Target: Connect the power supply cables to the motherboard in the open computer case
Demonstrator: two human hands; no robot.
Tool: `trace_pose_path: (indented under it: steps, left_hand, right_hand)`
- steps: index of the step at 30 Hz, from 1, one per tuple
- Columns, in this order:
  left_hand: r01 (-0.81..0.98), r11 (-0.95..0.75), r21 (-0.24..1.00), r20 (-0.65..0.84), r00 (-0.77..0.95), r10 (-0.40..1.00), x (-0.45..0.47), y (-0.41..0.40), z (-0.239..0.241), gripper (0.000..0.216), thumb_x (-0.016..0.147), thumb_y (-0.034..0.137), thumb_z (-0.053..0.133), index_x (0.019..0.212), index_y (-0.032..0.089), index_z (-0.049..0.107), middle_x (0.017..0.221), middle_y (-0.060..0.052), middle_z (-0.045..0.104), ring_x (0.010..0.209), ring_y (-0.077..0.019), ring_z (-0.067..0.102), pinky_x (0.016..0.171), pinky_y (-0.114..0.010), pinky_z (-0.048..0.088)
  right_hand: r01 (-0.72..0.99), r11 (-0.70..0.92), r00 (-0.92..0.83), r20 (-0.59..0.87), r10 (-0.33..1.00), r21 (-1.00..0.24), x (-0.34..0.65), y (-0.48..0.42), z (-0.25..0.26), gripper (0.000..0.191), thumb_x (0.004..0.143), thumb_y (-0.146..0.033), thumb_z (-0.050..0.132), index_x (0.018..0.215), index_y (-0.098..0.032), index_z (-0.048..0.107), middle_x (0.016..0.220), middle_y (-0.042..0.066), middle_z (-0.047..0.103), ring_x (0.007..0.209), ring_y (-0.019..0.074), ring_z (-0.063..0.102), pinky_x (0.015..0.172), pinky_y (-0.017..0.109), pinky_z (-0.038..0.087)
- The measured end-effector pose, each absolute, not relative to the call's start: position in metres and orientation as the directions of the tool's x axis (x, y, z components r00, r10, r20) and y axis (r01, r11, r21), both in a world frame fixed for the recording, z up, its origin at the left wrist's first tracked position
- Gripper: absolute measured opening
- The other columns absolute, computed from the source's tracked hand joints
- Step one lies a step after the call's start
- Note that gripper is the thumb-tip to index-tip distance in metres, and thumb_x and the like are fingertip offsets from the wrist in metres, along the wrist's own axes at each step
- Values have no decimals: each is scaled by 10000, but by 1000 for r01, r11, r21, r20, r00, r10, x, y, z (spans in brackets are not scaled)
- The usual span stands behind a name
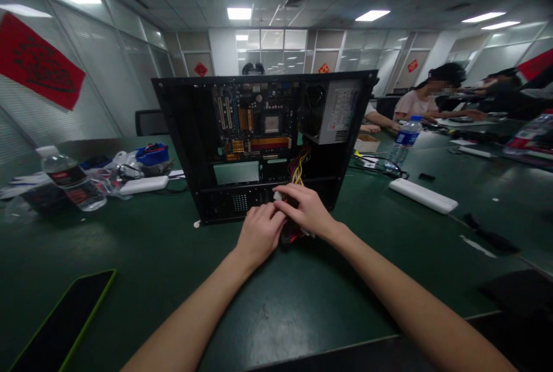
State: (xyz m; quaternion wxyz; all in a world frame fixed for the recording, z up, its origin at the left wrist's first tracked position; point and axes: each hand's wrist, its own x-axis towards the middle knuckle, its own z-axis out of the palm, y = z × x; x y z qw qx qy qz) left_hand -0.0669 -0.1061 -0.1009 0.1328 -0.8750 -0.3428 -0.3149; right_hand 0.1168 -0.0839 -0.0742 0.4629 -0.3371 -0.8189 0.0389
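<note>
Pinching a white connector (277,194), seemingly — both hands (260,232) (306,208); case (179,136) behind holds motherboard (259,110), power supply (341,110)

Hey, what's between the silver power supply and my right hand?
In the head view, a bunch of wires, some of them yellow, hangs between the power supply and your right hand.

Between the right hand's fingers (290,192), the white connector (277,194) looks like plastic. Behind them, the computer case (196,130) appears to be matt black metal. Below the fingers, the green table (263,303) is smooth and slightly glossy. Far to their left, the bottle (88,197) is of clear, shiny plastic.
</note>
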Motion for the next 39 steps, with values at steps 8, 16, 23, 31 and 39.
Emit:
trace_pose_path:
  steps: [8,16,23,31,39]
  left_hand:
    - [111,-437,893,423,131,897,-61,-97,-96,274,913,426,630,1015,174,663,930,-52,713,852,-187,674,775,-301,536]
    - [-54,-296,953,297,-7,955,-62,-88,-99,353,883,509,642,923,160,669,748,-31,686,672,-150,647,586,-223,491]
    - [-151,-276,949,272,-45,961,-59,-90,-98,344,855,476,679,940,143,679,771,-39,710,687,-147,667,645,-245,541]
    - [-185,-278,943,288,31,957,-57,-91,-90,340,784,370,774,1038,145,754,991,-78,772,863,-182,711,850,-321,583]
    - [-176,-176,968,191,72,979,-54,-78,-87,377,728,364,819,1038,151,791,949,-84,783,778,-165,696,744,-283,574]
  right_hand:
    - [448,816,-478,673,564,-365,120,-88,-82,324,1025,-244,500,1309,-212,652,1255,119,660,1122,241,605,984,434,515]
    - [412,831,-307,802,512,-373,126,-93,-81,182,960,-151,507,1087,-182,634,1123,131,645,956,209,639,831,365,559]
    - [489,789,-289,784,549,-372,115,-89,-94,151,976,-182,563,1099,-154,645,982,103,647,891,204,631,814,344,538]
    - [496,735,-204,761,616,-462,113,-91,-92,114,948,-198,581,959,-175,692,885,78,660,780,184,623,719,320,516]
    - [400,719,-210,707,675,-568,122,-86,-89,185,951,-267,567,837,-177,683,806,64,685,734,181,643,691,313,526]
